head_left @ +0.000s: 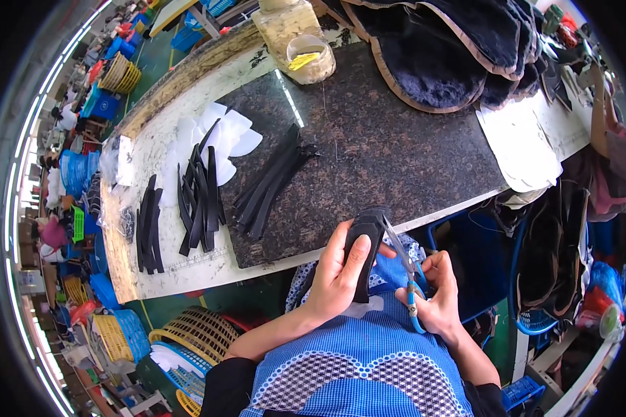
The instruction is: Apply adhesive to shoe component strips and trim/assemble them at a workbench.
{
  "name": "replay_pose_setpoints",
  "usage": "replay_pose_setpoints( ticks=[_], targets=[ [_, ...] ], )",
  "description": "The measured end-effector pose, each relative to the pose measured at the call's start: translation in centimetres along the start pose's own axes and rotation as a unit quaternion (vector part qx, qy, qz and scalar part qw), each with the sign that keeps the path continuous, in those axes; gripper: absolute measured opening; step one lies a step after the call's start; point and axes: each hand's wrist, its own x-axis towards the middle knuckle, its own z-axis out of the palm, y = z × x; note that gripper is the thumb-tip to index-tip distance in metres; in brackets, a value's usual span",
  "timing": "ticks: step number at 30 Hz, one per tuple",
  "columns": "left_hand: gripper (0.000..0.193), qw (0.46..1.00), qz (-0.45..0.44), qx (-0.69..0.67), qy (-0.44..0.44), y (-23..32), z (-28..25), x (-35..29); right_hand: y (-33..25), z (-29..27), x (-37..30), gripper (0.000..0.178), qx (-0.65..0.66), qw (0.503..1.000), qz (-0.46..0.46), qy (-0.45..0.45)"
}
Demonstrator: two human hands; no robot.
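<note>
My left hand (332, 281) is closed on a black strip-like piece (368, 224), its thumb pressed flat along the near face. The piece stands roughly upright at the table's front edge, in front of my apron. A pair of scissors (399, 244) with blue-wrapped handles is gripped in my right hand (435, 300), fingers through or around the loops. Its blades slant up and left, and their tips reach the piece's upper right edge. Whether they are cutting into it, I cannot tell. Several black strips (268, 184) lie fanned on the dark stone slab (396, 160).
More black strips (200, 201) and white translucent sheets (236, 135) lie at the left. A cup with something yellow (309, 61) stands at the back. Dark furry pieces with brown edging (424, 69) are heaped at the far right, near white paper (522, 149). Baskets (198, 333) sit below, left.
</note>
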Motion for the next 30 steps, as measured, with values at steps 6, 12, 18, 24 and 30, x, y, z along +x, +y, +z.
replay_pose_setpoints(
  ticks=[6, 12, 18, 24, 30],
  targets=[
    [0.033, 1.0, -0.013, 0.006, -0.01, -0.5, 0.2, -0.2, 0.0, 0.1, 0.0, 0.057, 0.007, 1.0, -0.006, 0.011],
    [0.033, 0.999, -0.03, 0.015, -0.029, -0.6, 0.6, -0.2, 0.6, -0.1, 0.0, 0.056, 0.042, 0.999, 0.002, 0.003],
    [0.033, 0.997, -0.046, 0.026, -0.056, -0.7, 1.1, -0.1, 2.4, 0.4, -1.2, 0.054, 0.14, 0.989, 0.047, -0.009],
    [0.034, 0.993, -0.073, 0.022, -0.088, -0.5, 2.2, 0.3, 3.5, 0.0, -3.0, 0.048, 0.256, 0.963, 0.084, -0.002],
    [0.036, 0.992, -0.077, 0.009, -0.102, -0.6, 2.7, 0.5, 4.1, -0.3, -3.7, 0.053, 0.217, 0.973, 0.076, 0.035]
  ],
)
